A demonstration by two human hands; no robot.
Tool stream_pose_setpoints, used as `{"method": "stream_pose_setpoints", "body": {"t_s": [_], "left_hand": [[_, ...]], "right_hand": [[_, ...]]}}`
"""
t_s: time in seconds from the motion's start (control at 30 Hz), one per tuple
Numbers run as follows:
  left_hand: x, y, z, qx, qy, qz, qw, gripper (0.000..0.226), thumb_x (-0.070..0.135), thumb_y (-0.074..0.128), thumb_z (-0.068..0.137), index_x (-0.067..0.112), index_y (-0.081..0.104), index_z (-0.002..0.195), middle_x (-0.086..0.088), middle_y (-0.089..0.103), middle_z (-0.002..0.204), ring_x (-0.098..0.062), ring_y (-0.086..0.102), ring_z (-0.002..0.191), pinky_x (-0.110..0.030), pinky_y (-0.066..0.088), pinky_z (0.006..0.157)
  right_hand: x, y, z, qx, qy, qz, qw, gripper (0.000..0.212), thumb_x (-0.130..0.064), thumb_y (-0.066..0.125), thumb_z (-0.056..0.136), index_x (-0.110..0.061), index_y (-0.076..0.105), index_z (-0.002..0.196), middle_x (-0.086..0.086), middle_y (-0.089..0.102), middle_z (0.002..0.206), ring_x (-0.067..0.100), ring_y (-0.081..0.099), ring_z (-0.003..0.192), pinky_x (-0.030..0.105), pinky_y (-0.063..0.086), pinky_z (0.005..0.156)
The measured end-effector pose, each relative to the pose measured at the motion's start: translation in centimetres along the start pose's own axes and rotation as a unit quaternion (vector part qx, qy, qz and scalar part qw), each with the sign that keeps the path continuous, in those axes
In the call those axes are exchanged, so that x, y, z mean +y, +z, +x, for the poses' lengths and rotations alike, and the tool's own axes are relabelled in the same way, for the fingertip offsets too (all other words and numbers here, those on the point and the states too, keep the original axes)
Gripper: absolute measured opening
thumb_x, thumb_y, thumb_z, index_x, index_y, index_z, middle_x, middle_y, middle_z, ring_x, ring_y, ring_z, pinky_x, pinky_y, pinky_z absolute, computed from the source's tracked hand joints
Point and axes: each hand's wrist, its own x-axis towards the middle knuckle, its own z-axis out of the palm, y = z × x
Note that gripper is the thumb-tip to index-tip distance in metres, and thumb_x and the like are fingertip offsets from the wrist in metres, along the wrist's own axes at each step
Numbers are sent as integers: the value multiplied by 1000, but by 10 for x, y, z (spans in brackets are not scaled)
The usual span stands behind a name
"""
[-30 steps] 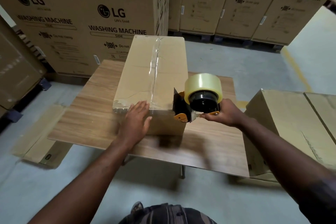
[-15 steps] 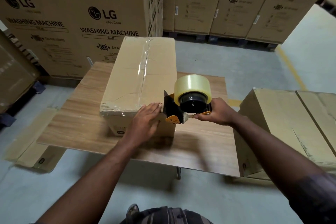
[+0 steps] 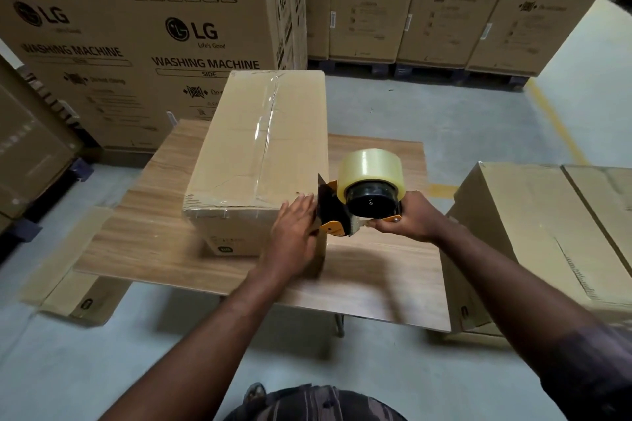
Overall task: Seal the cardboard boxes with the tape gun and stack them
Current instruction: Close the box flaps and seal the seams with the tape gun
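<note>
Our left hand [image 3: 294, 232] lies flat, fingers straight, on the near corner of the box [image 3: 253, 147]. Our right hand [image 3: 412, 219] grips the tape gun [image 3: 362, 198] just beside it. The box seems light but stiff, so we would lift it by both sides.

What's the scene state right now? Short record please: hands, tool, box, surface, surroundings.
left hand: fingers straight, flat on the near right corner of the box
right hand: grips the tape gun by its handle
tape gun: head at the box's near right edge, clear roll loaded
box: closed, clear tape along the top seam, resting on the table
second box: closed, right of the table
background: washing machine cartons, some on pallets
</note>
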Motion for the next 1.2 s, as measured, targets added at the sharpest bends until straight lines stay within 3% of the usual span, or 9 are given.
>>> {"method": "stream_pose_setpoints", "body": {"t_s": [0.2,0.33,0.57,0.7,0.87,1.0,1.1,1.2], "left_hand": [[-10,2,0,23,35,16,999,75,1,70,81,7,41,150,-7,41,156,-21,32,147,-39,15,122],[-15,2,1,23,58,16,998,67,7,73,86,9,46,147,-5,43,155,-20,34,146,-39,19,121],[-12,8,0,30,33,-7,999,60,8,68,91,11,46,147,-3,43,154,-15,30,146,-39,23,122],[-13,6,-1,26,36,-3,999,59,9,68,91,11,48,147,-3,44,154,-16,32,146,-39,24,122],[-9,4,1,31,6,-20,999,60,12,67,93,12,45,148,2,37,155,-12,28,146,-37,18,123],[-10,7,1,23,0,-25,999,59,17,68,92,12,48,147,-1,42,155,-16,33,147,-44,25,123],[-9,6,2,13,-12,-26,1000,61,24,67,95,16,40,150,5,33,157,-11,24,149,-40,19,125],[-10,6,0,24,-4,-26,999,62,28,69,94,15,43,149,7,33,156,-7,23,147,-38,18,124]], "right_hand": [[4,7,-4,13,9,6,1000,31,-30,86,82,-47,61,86,-33,66,73,-6,65,76,9,42,63],[14,4,-10,23,30,17,999,17,-33,86,82,-32,71,89,-24,69,73,-5,65,77,11,42,63],[27,2,-24,7,59,3,998,32,-29,86,83,-44,59,76,-36,63,67,-11,62,70,9,39,58],[24,1,-17,-8,65,-5,998,30,-30,86,82,-43,60,74,-33,64,66,-10,62,71,11,40,59],[26,17,-8,-38,69,-16,997,17,-44,83,81,-41,67,85,-25,71,77,-8,65,80,12,44,64],[56,28,-14,-123,136,-126,975,38,-66,74,69,-32,66,83,-11,70,77,7,65,73,31,52,68],[72,50,-23,-169,155,-158,960,51,-79,68,60,-32,64,81,-11,68,77,12,64,73,32,52,67],[76,66,-29,-153,183,-112,965,52,-76,70,62,-27,68,79,-7,69,72,12,63,69,31,48,63]]}}
